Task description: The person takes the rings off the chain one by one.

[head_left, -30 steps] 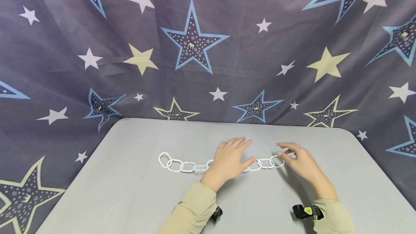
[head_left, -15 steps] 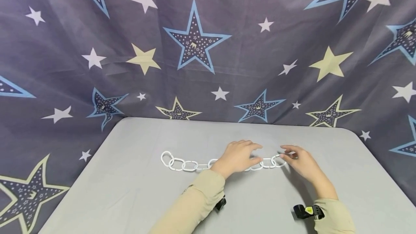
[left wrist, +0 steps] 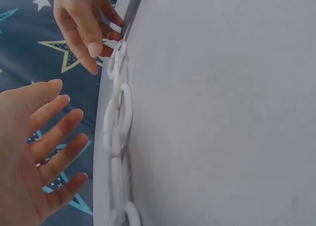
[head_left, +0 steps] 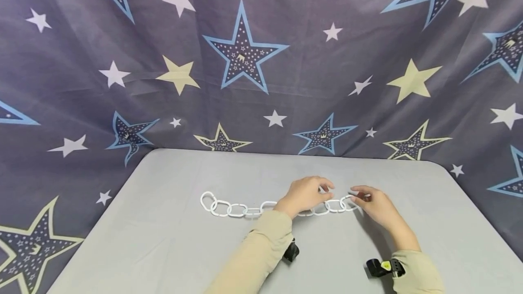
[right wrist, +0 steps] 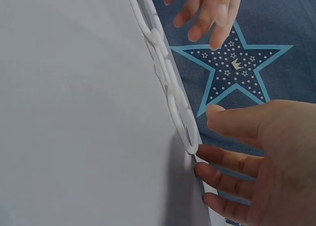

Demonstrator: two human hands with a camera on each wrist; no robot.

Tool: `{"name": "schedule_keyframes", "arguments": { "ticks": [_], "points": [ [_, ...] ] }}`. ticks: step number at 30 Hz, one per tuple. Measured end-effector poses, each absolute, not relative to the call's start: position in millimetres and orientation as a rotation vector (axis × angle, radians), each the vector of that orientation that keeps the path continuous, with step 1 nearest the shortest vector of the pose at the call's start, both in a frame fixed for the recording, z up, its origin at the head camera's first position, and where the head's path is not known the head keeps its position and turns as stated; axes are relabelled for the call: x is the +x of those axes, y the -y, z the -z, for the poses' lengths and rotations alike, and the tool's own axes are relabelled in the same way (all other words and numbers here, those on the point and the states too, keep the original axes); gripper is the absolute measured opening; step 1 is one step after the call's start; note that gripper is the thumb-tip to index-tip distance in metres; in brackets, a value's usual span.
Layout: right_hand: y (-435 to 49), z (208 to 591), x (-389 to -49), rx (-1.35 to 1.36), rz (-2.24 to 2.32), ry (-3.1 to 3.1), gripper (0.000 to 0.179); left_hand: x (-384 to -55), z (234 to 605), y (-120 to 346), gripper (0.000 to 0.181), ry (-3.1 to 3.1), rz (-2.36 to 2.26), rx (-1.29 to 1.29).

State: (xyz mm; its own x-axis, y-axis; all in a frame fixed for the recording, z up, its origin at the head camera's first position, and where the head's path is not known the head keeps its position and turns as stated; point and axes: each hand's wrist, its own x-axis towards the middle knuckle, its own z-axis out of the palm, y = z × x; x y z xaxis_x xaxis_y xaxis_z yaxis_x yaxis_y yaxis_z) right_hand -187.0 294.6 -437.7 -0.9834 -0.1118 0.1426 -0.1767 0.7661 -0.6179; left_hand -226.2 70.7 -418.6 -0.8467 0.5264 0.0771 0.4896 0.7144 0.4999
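Observation:
A white chain (left wrist: 116, 142) of several oval links lies across the table from left to right in the head view. My left hand (head_left: 306, 195) hovers over its right half and hides some links; in the left wrist view its fingers are loosely bent, spread, and hold nothing. At the chain's right end is my right hand (head_left: 377, 208), close to the last link (right wrist: 191, 148). Its thumb and fingers stand apart in the right wrist view, with the index fingertip beside that link; whether it touches cannot be told.
The grey table (head_left: 163, 248) has rounded far corners. Behind it hangs a dark cloth (head_left: 302, 80) printed with stars. A black wrist camera (head_left: 291, 251) is on the left wrist, another black camera (head_left: 373, 267) on the right.
My left hand has moved right along the chain, closer to the right hand, and its fingers have bent more. The right hand stays almost where it was. The chain lies in place.

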Motion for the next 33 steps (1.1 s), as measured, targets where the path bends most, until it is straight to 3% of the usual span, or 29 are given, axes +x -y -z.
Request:
{"name": "schedule_keyframes", "arguments": {
  "ticks": [33],
  "points": [
    [-288,445,-191,0.252,-0.945,2.908,0.018,-235,427,-97,0.008,-2.828,-0.514,0.849]
  ]
}}
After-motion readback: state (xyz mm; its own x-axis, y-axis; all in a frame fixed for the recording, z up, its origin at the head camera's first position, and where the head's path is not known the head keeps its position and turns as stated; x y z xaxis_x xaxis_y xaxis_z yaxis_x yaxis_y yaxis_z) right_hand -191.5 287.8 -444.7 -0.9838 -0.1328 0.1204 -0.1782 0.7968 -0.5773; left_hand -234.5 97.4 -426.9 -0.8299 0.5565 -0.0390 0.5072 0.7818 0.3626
